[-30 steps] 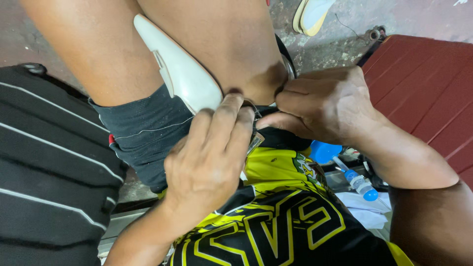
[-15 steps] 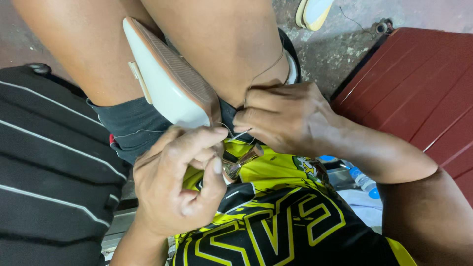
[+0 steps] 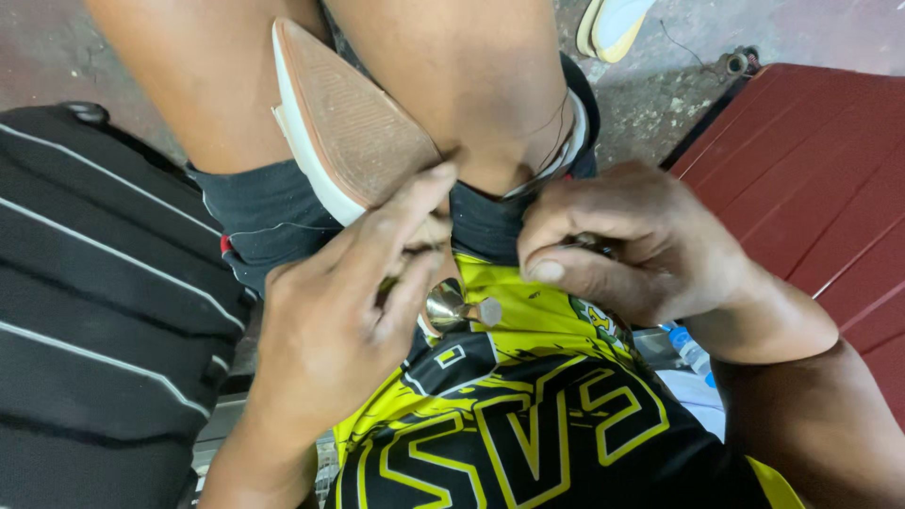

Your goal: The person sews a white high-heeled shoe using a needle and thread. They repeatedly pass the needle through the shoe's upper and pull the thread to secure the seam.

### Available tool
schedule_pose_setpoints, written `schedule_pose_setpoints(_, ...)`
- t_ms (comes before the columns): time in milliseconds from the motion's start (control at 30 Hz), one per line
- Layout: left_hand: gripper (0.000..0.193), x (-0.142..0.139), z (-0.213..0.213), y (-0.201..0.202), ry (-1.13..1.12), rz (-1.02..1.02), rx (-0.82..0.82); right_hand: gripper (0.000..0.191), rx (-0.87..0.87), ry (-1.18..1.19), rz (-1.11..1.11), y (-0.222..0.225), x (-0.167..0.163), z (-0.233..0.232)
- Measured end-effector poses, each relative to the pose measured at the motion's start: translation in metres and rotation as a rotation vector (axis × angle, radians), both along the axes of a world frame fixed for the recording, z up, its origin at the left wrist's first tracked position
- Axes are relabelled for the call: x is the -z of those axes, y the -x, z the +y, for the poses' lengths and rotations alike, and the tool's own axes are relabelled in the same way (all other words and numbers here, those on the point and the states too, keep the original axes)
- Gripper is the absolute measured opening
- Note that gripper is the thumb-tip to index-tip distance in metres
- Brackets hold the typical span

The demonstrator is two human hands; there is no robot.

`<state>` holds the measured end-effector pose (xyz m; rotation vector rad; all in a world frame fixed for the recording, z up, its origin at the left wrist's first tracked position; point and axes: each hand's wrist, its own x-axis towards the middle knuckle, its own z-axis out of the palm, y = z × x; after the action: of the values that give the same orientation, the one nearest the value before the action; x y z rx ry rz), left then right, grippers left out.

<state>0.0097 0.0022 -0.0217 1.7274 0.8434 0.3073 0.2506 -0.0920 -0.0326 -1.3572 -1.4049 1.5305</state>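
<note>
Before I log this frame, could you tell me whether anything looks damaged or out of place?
Nothing looks plainly damaged. The shoe lies sole up, wedged between the person's knees, steadied by the left hand. The right hand pinches something too hidden to identify. A second shoe lies apart on the floor.

- small plastic bottle [image 3: 693, 352] with blue cap lay at right, just under the right wrist, mostly hidden, label not readable
- round badge patch [image 3: 603, 322] sat on yellow jersey, partly covered
- no signs or screens showed

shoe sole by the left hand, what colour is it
Tan-brown with a white edge, on the shoe sole, seen in the head view.
</note>
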Motion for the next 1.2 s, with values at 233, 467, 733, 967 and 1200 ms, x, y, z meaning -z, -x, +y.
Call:
schedule_pose_setpoints(233,0.083,0.010,-0.005,0.004,-0.171,0.006,0.092,0.028,0.008,-0.241,-0.386,0.032,0.021,0.017)
schedule_pose_setpoints(467,0.093,0.014,-0.011,0.006,-0.177,-0.020,-0.002,0.022,-0.010,-0.465,-0.535,0.048,0.017,0.032)
schedule_pose_setpoints(733,0.093,0.016,-0.013,0.005,-0.102,-0.074,-0.023,0.010,0.065,-0.514,-0.686,0.026,0.036,0.020)
schedule_pose_setpoints(967,0.094,0.018,-0.012,0.008,-0.100,-0.077,-0.051,0.002,0.143,-0.035,-1.486,-0.129,0.064,-0.019)
schedule_pose_setpoints(1200,0.094,0.022,-0.010,0.010,-0.098,-0.118,-0.037,0.005,0.198,0.522,-1.390,-0.182,0.077,-0.063)
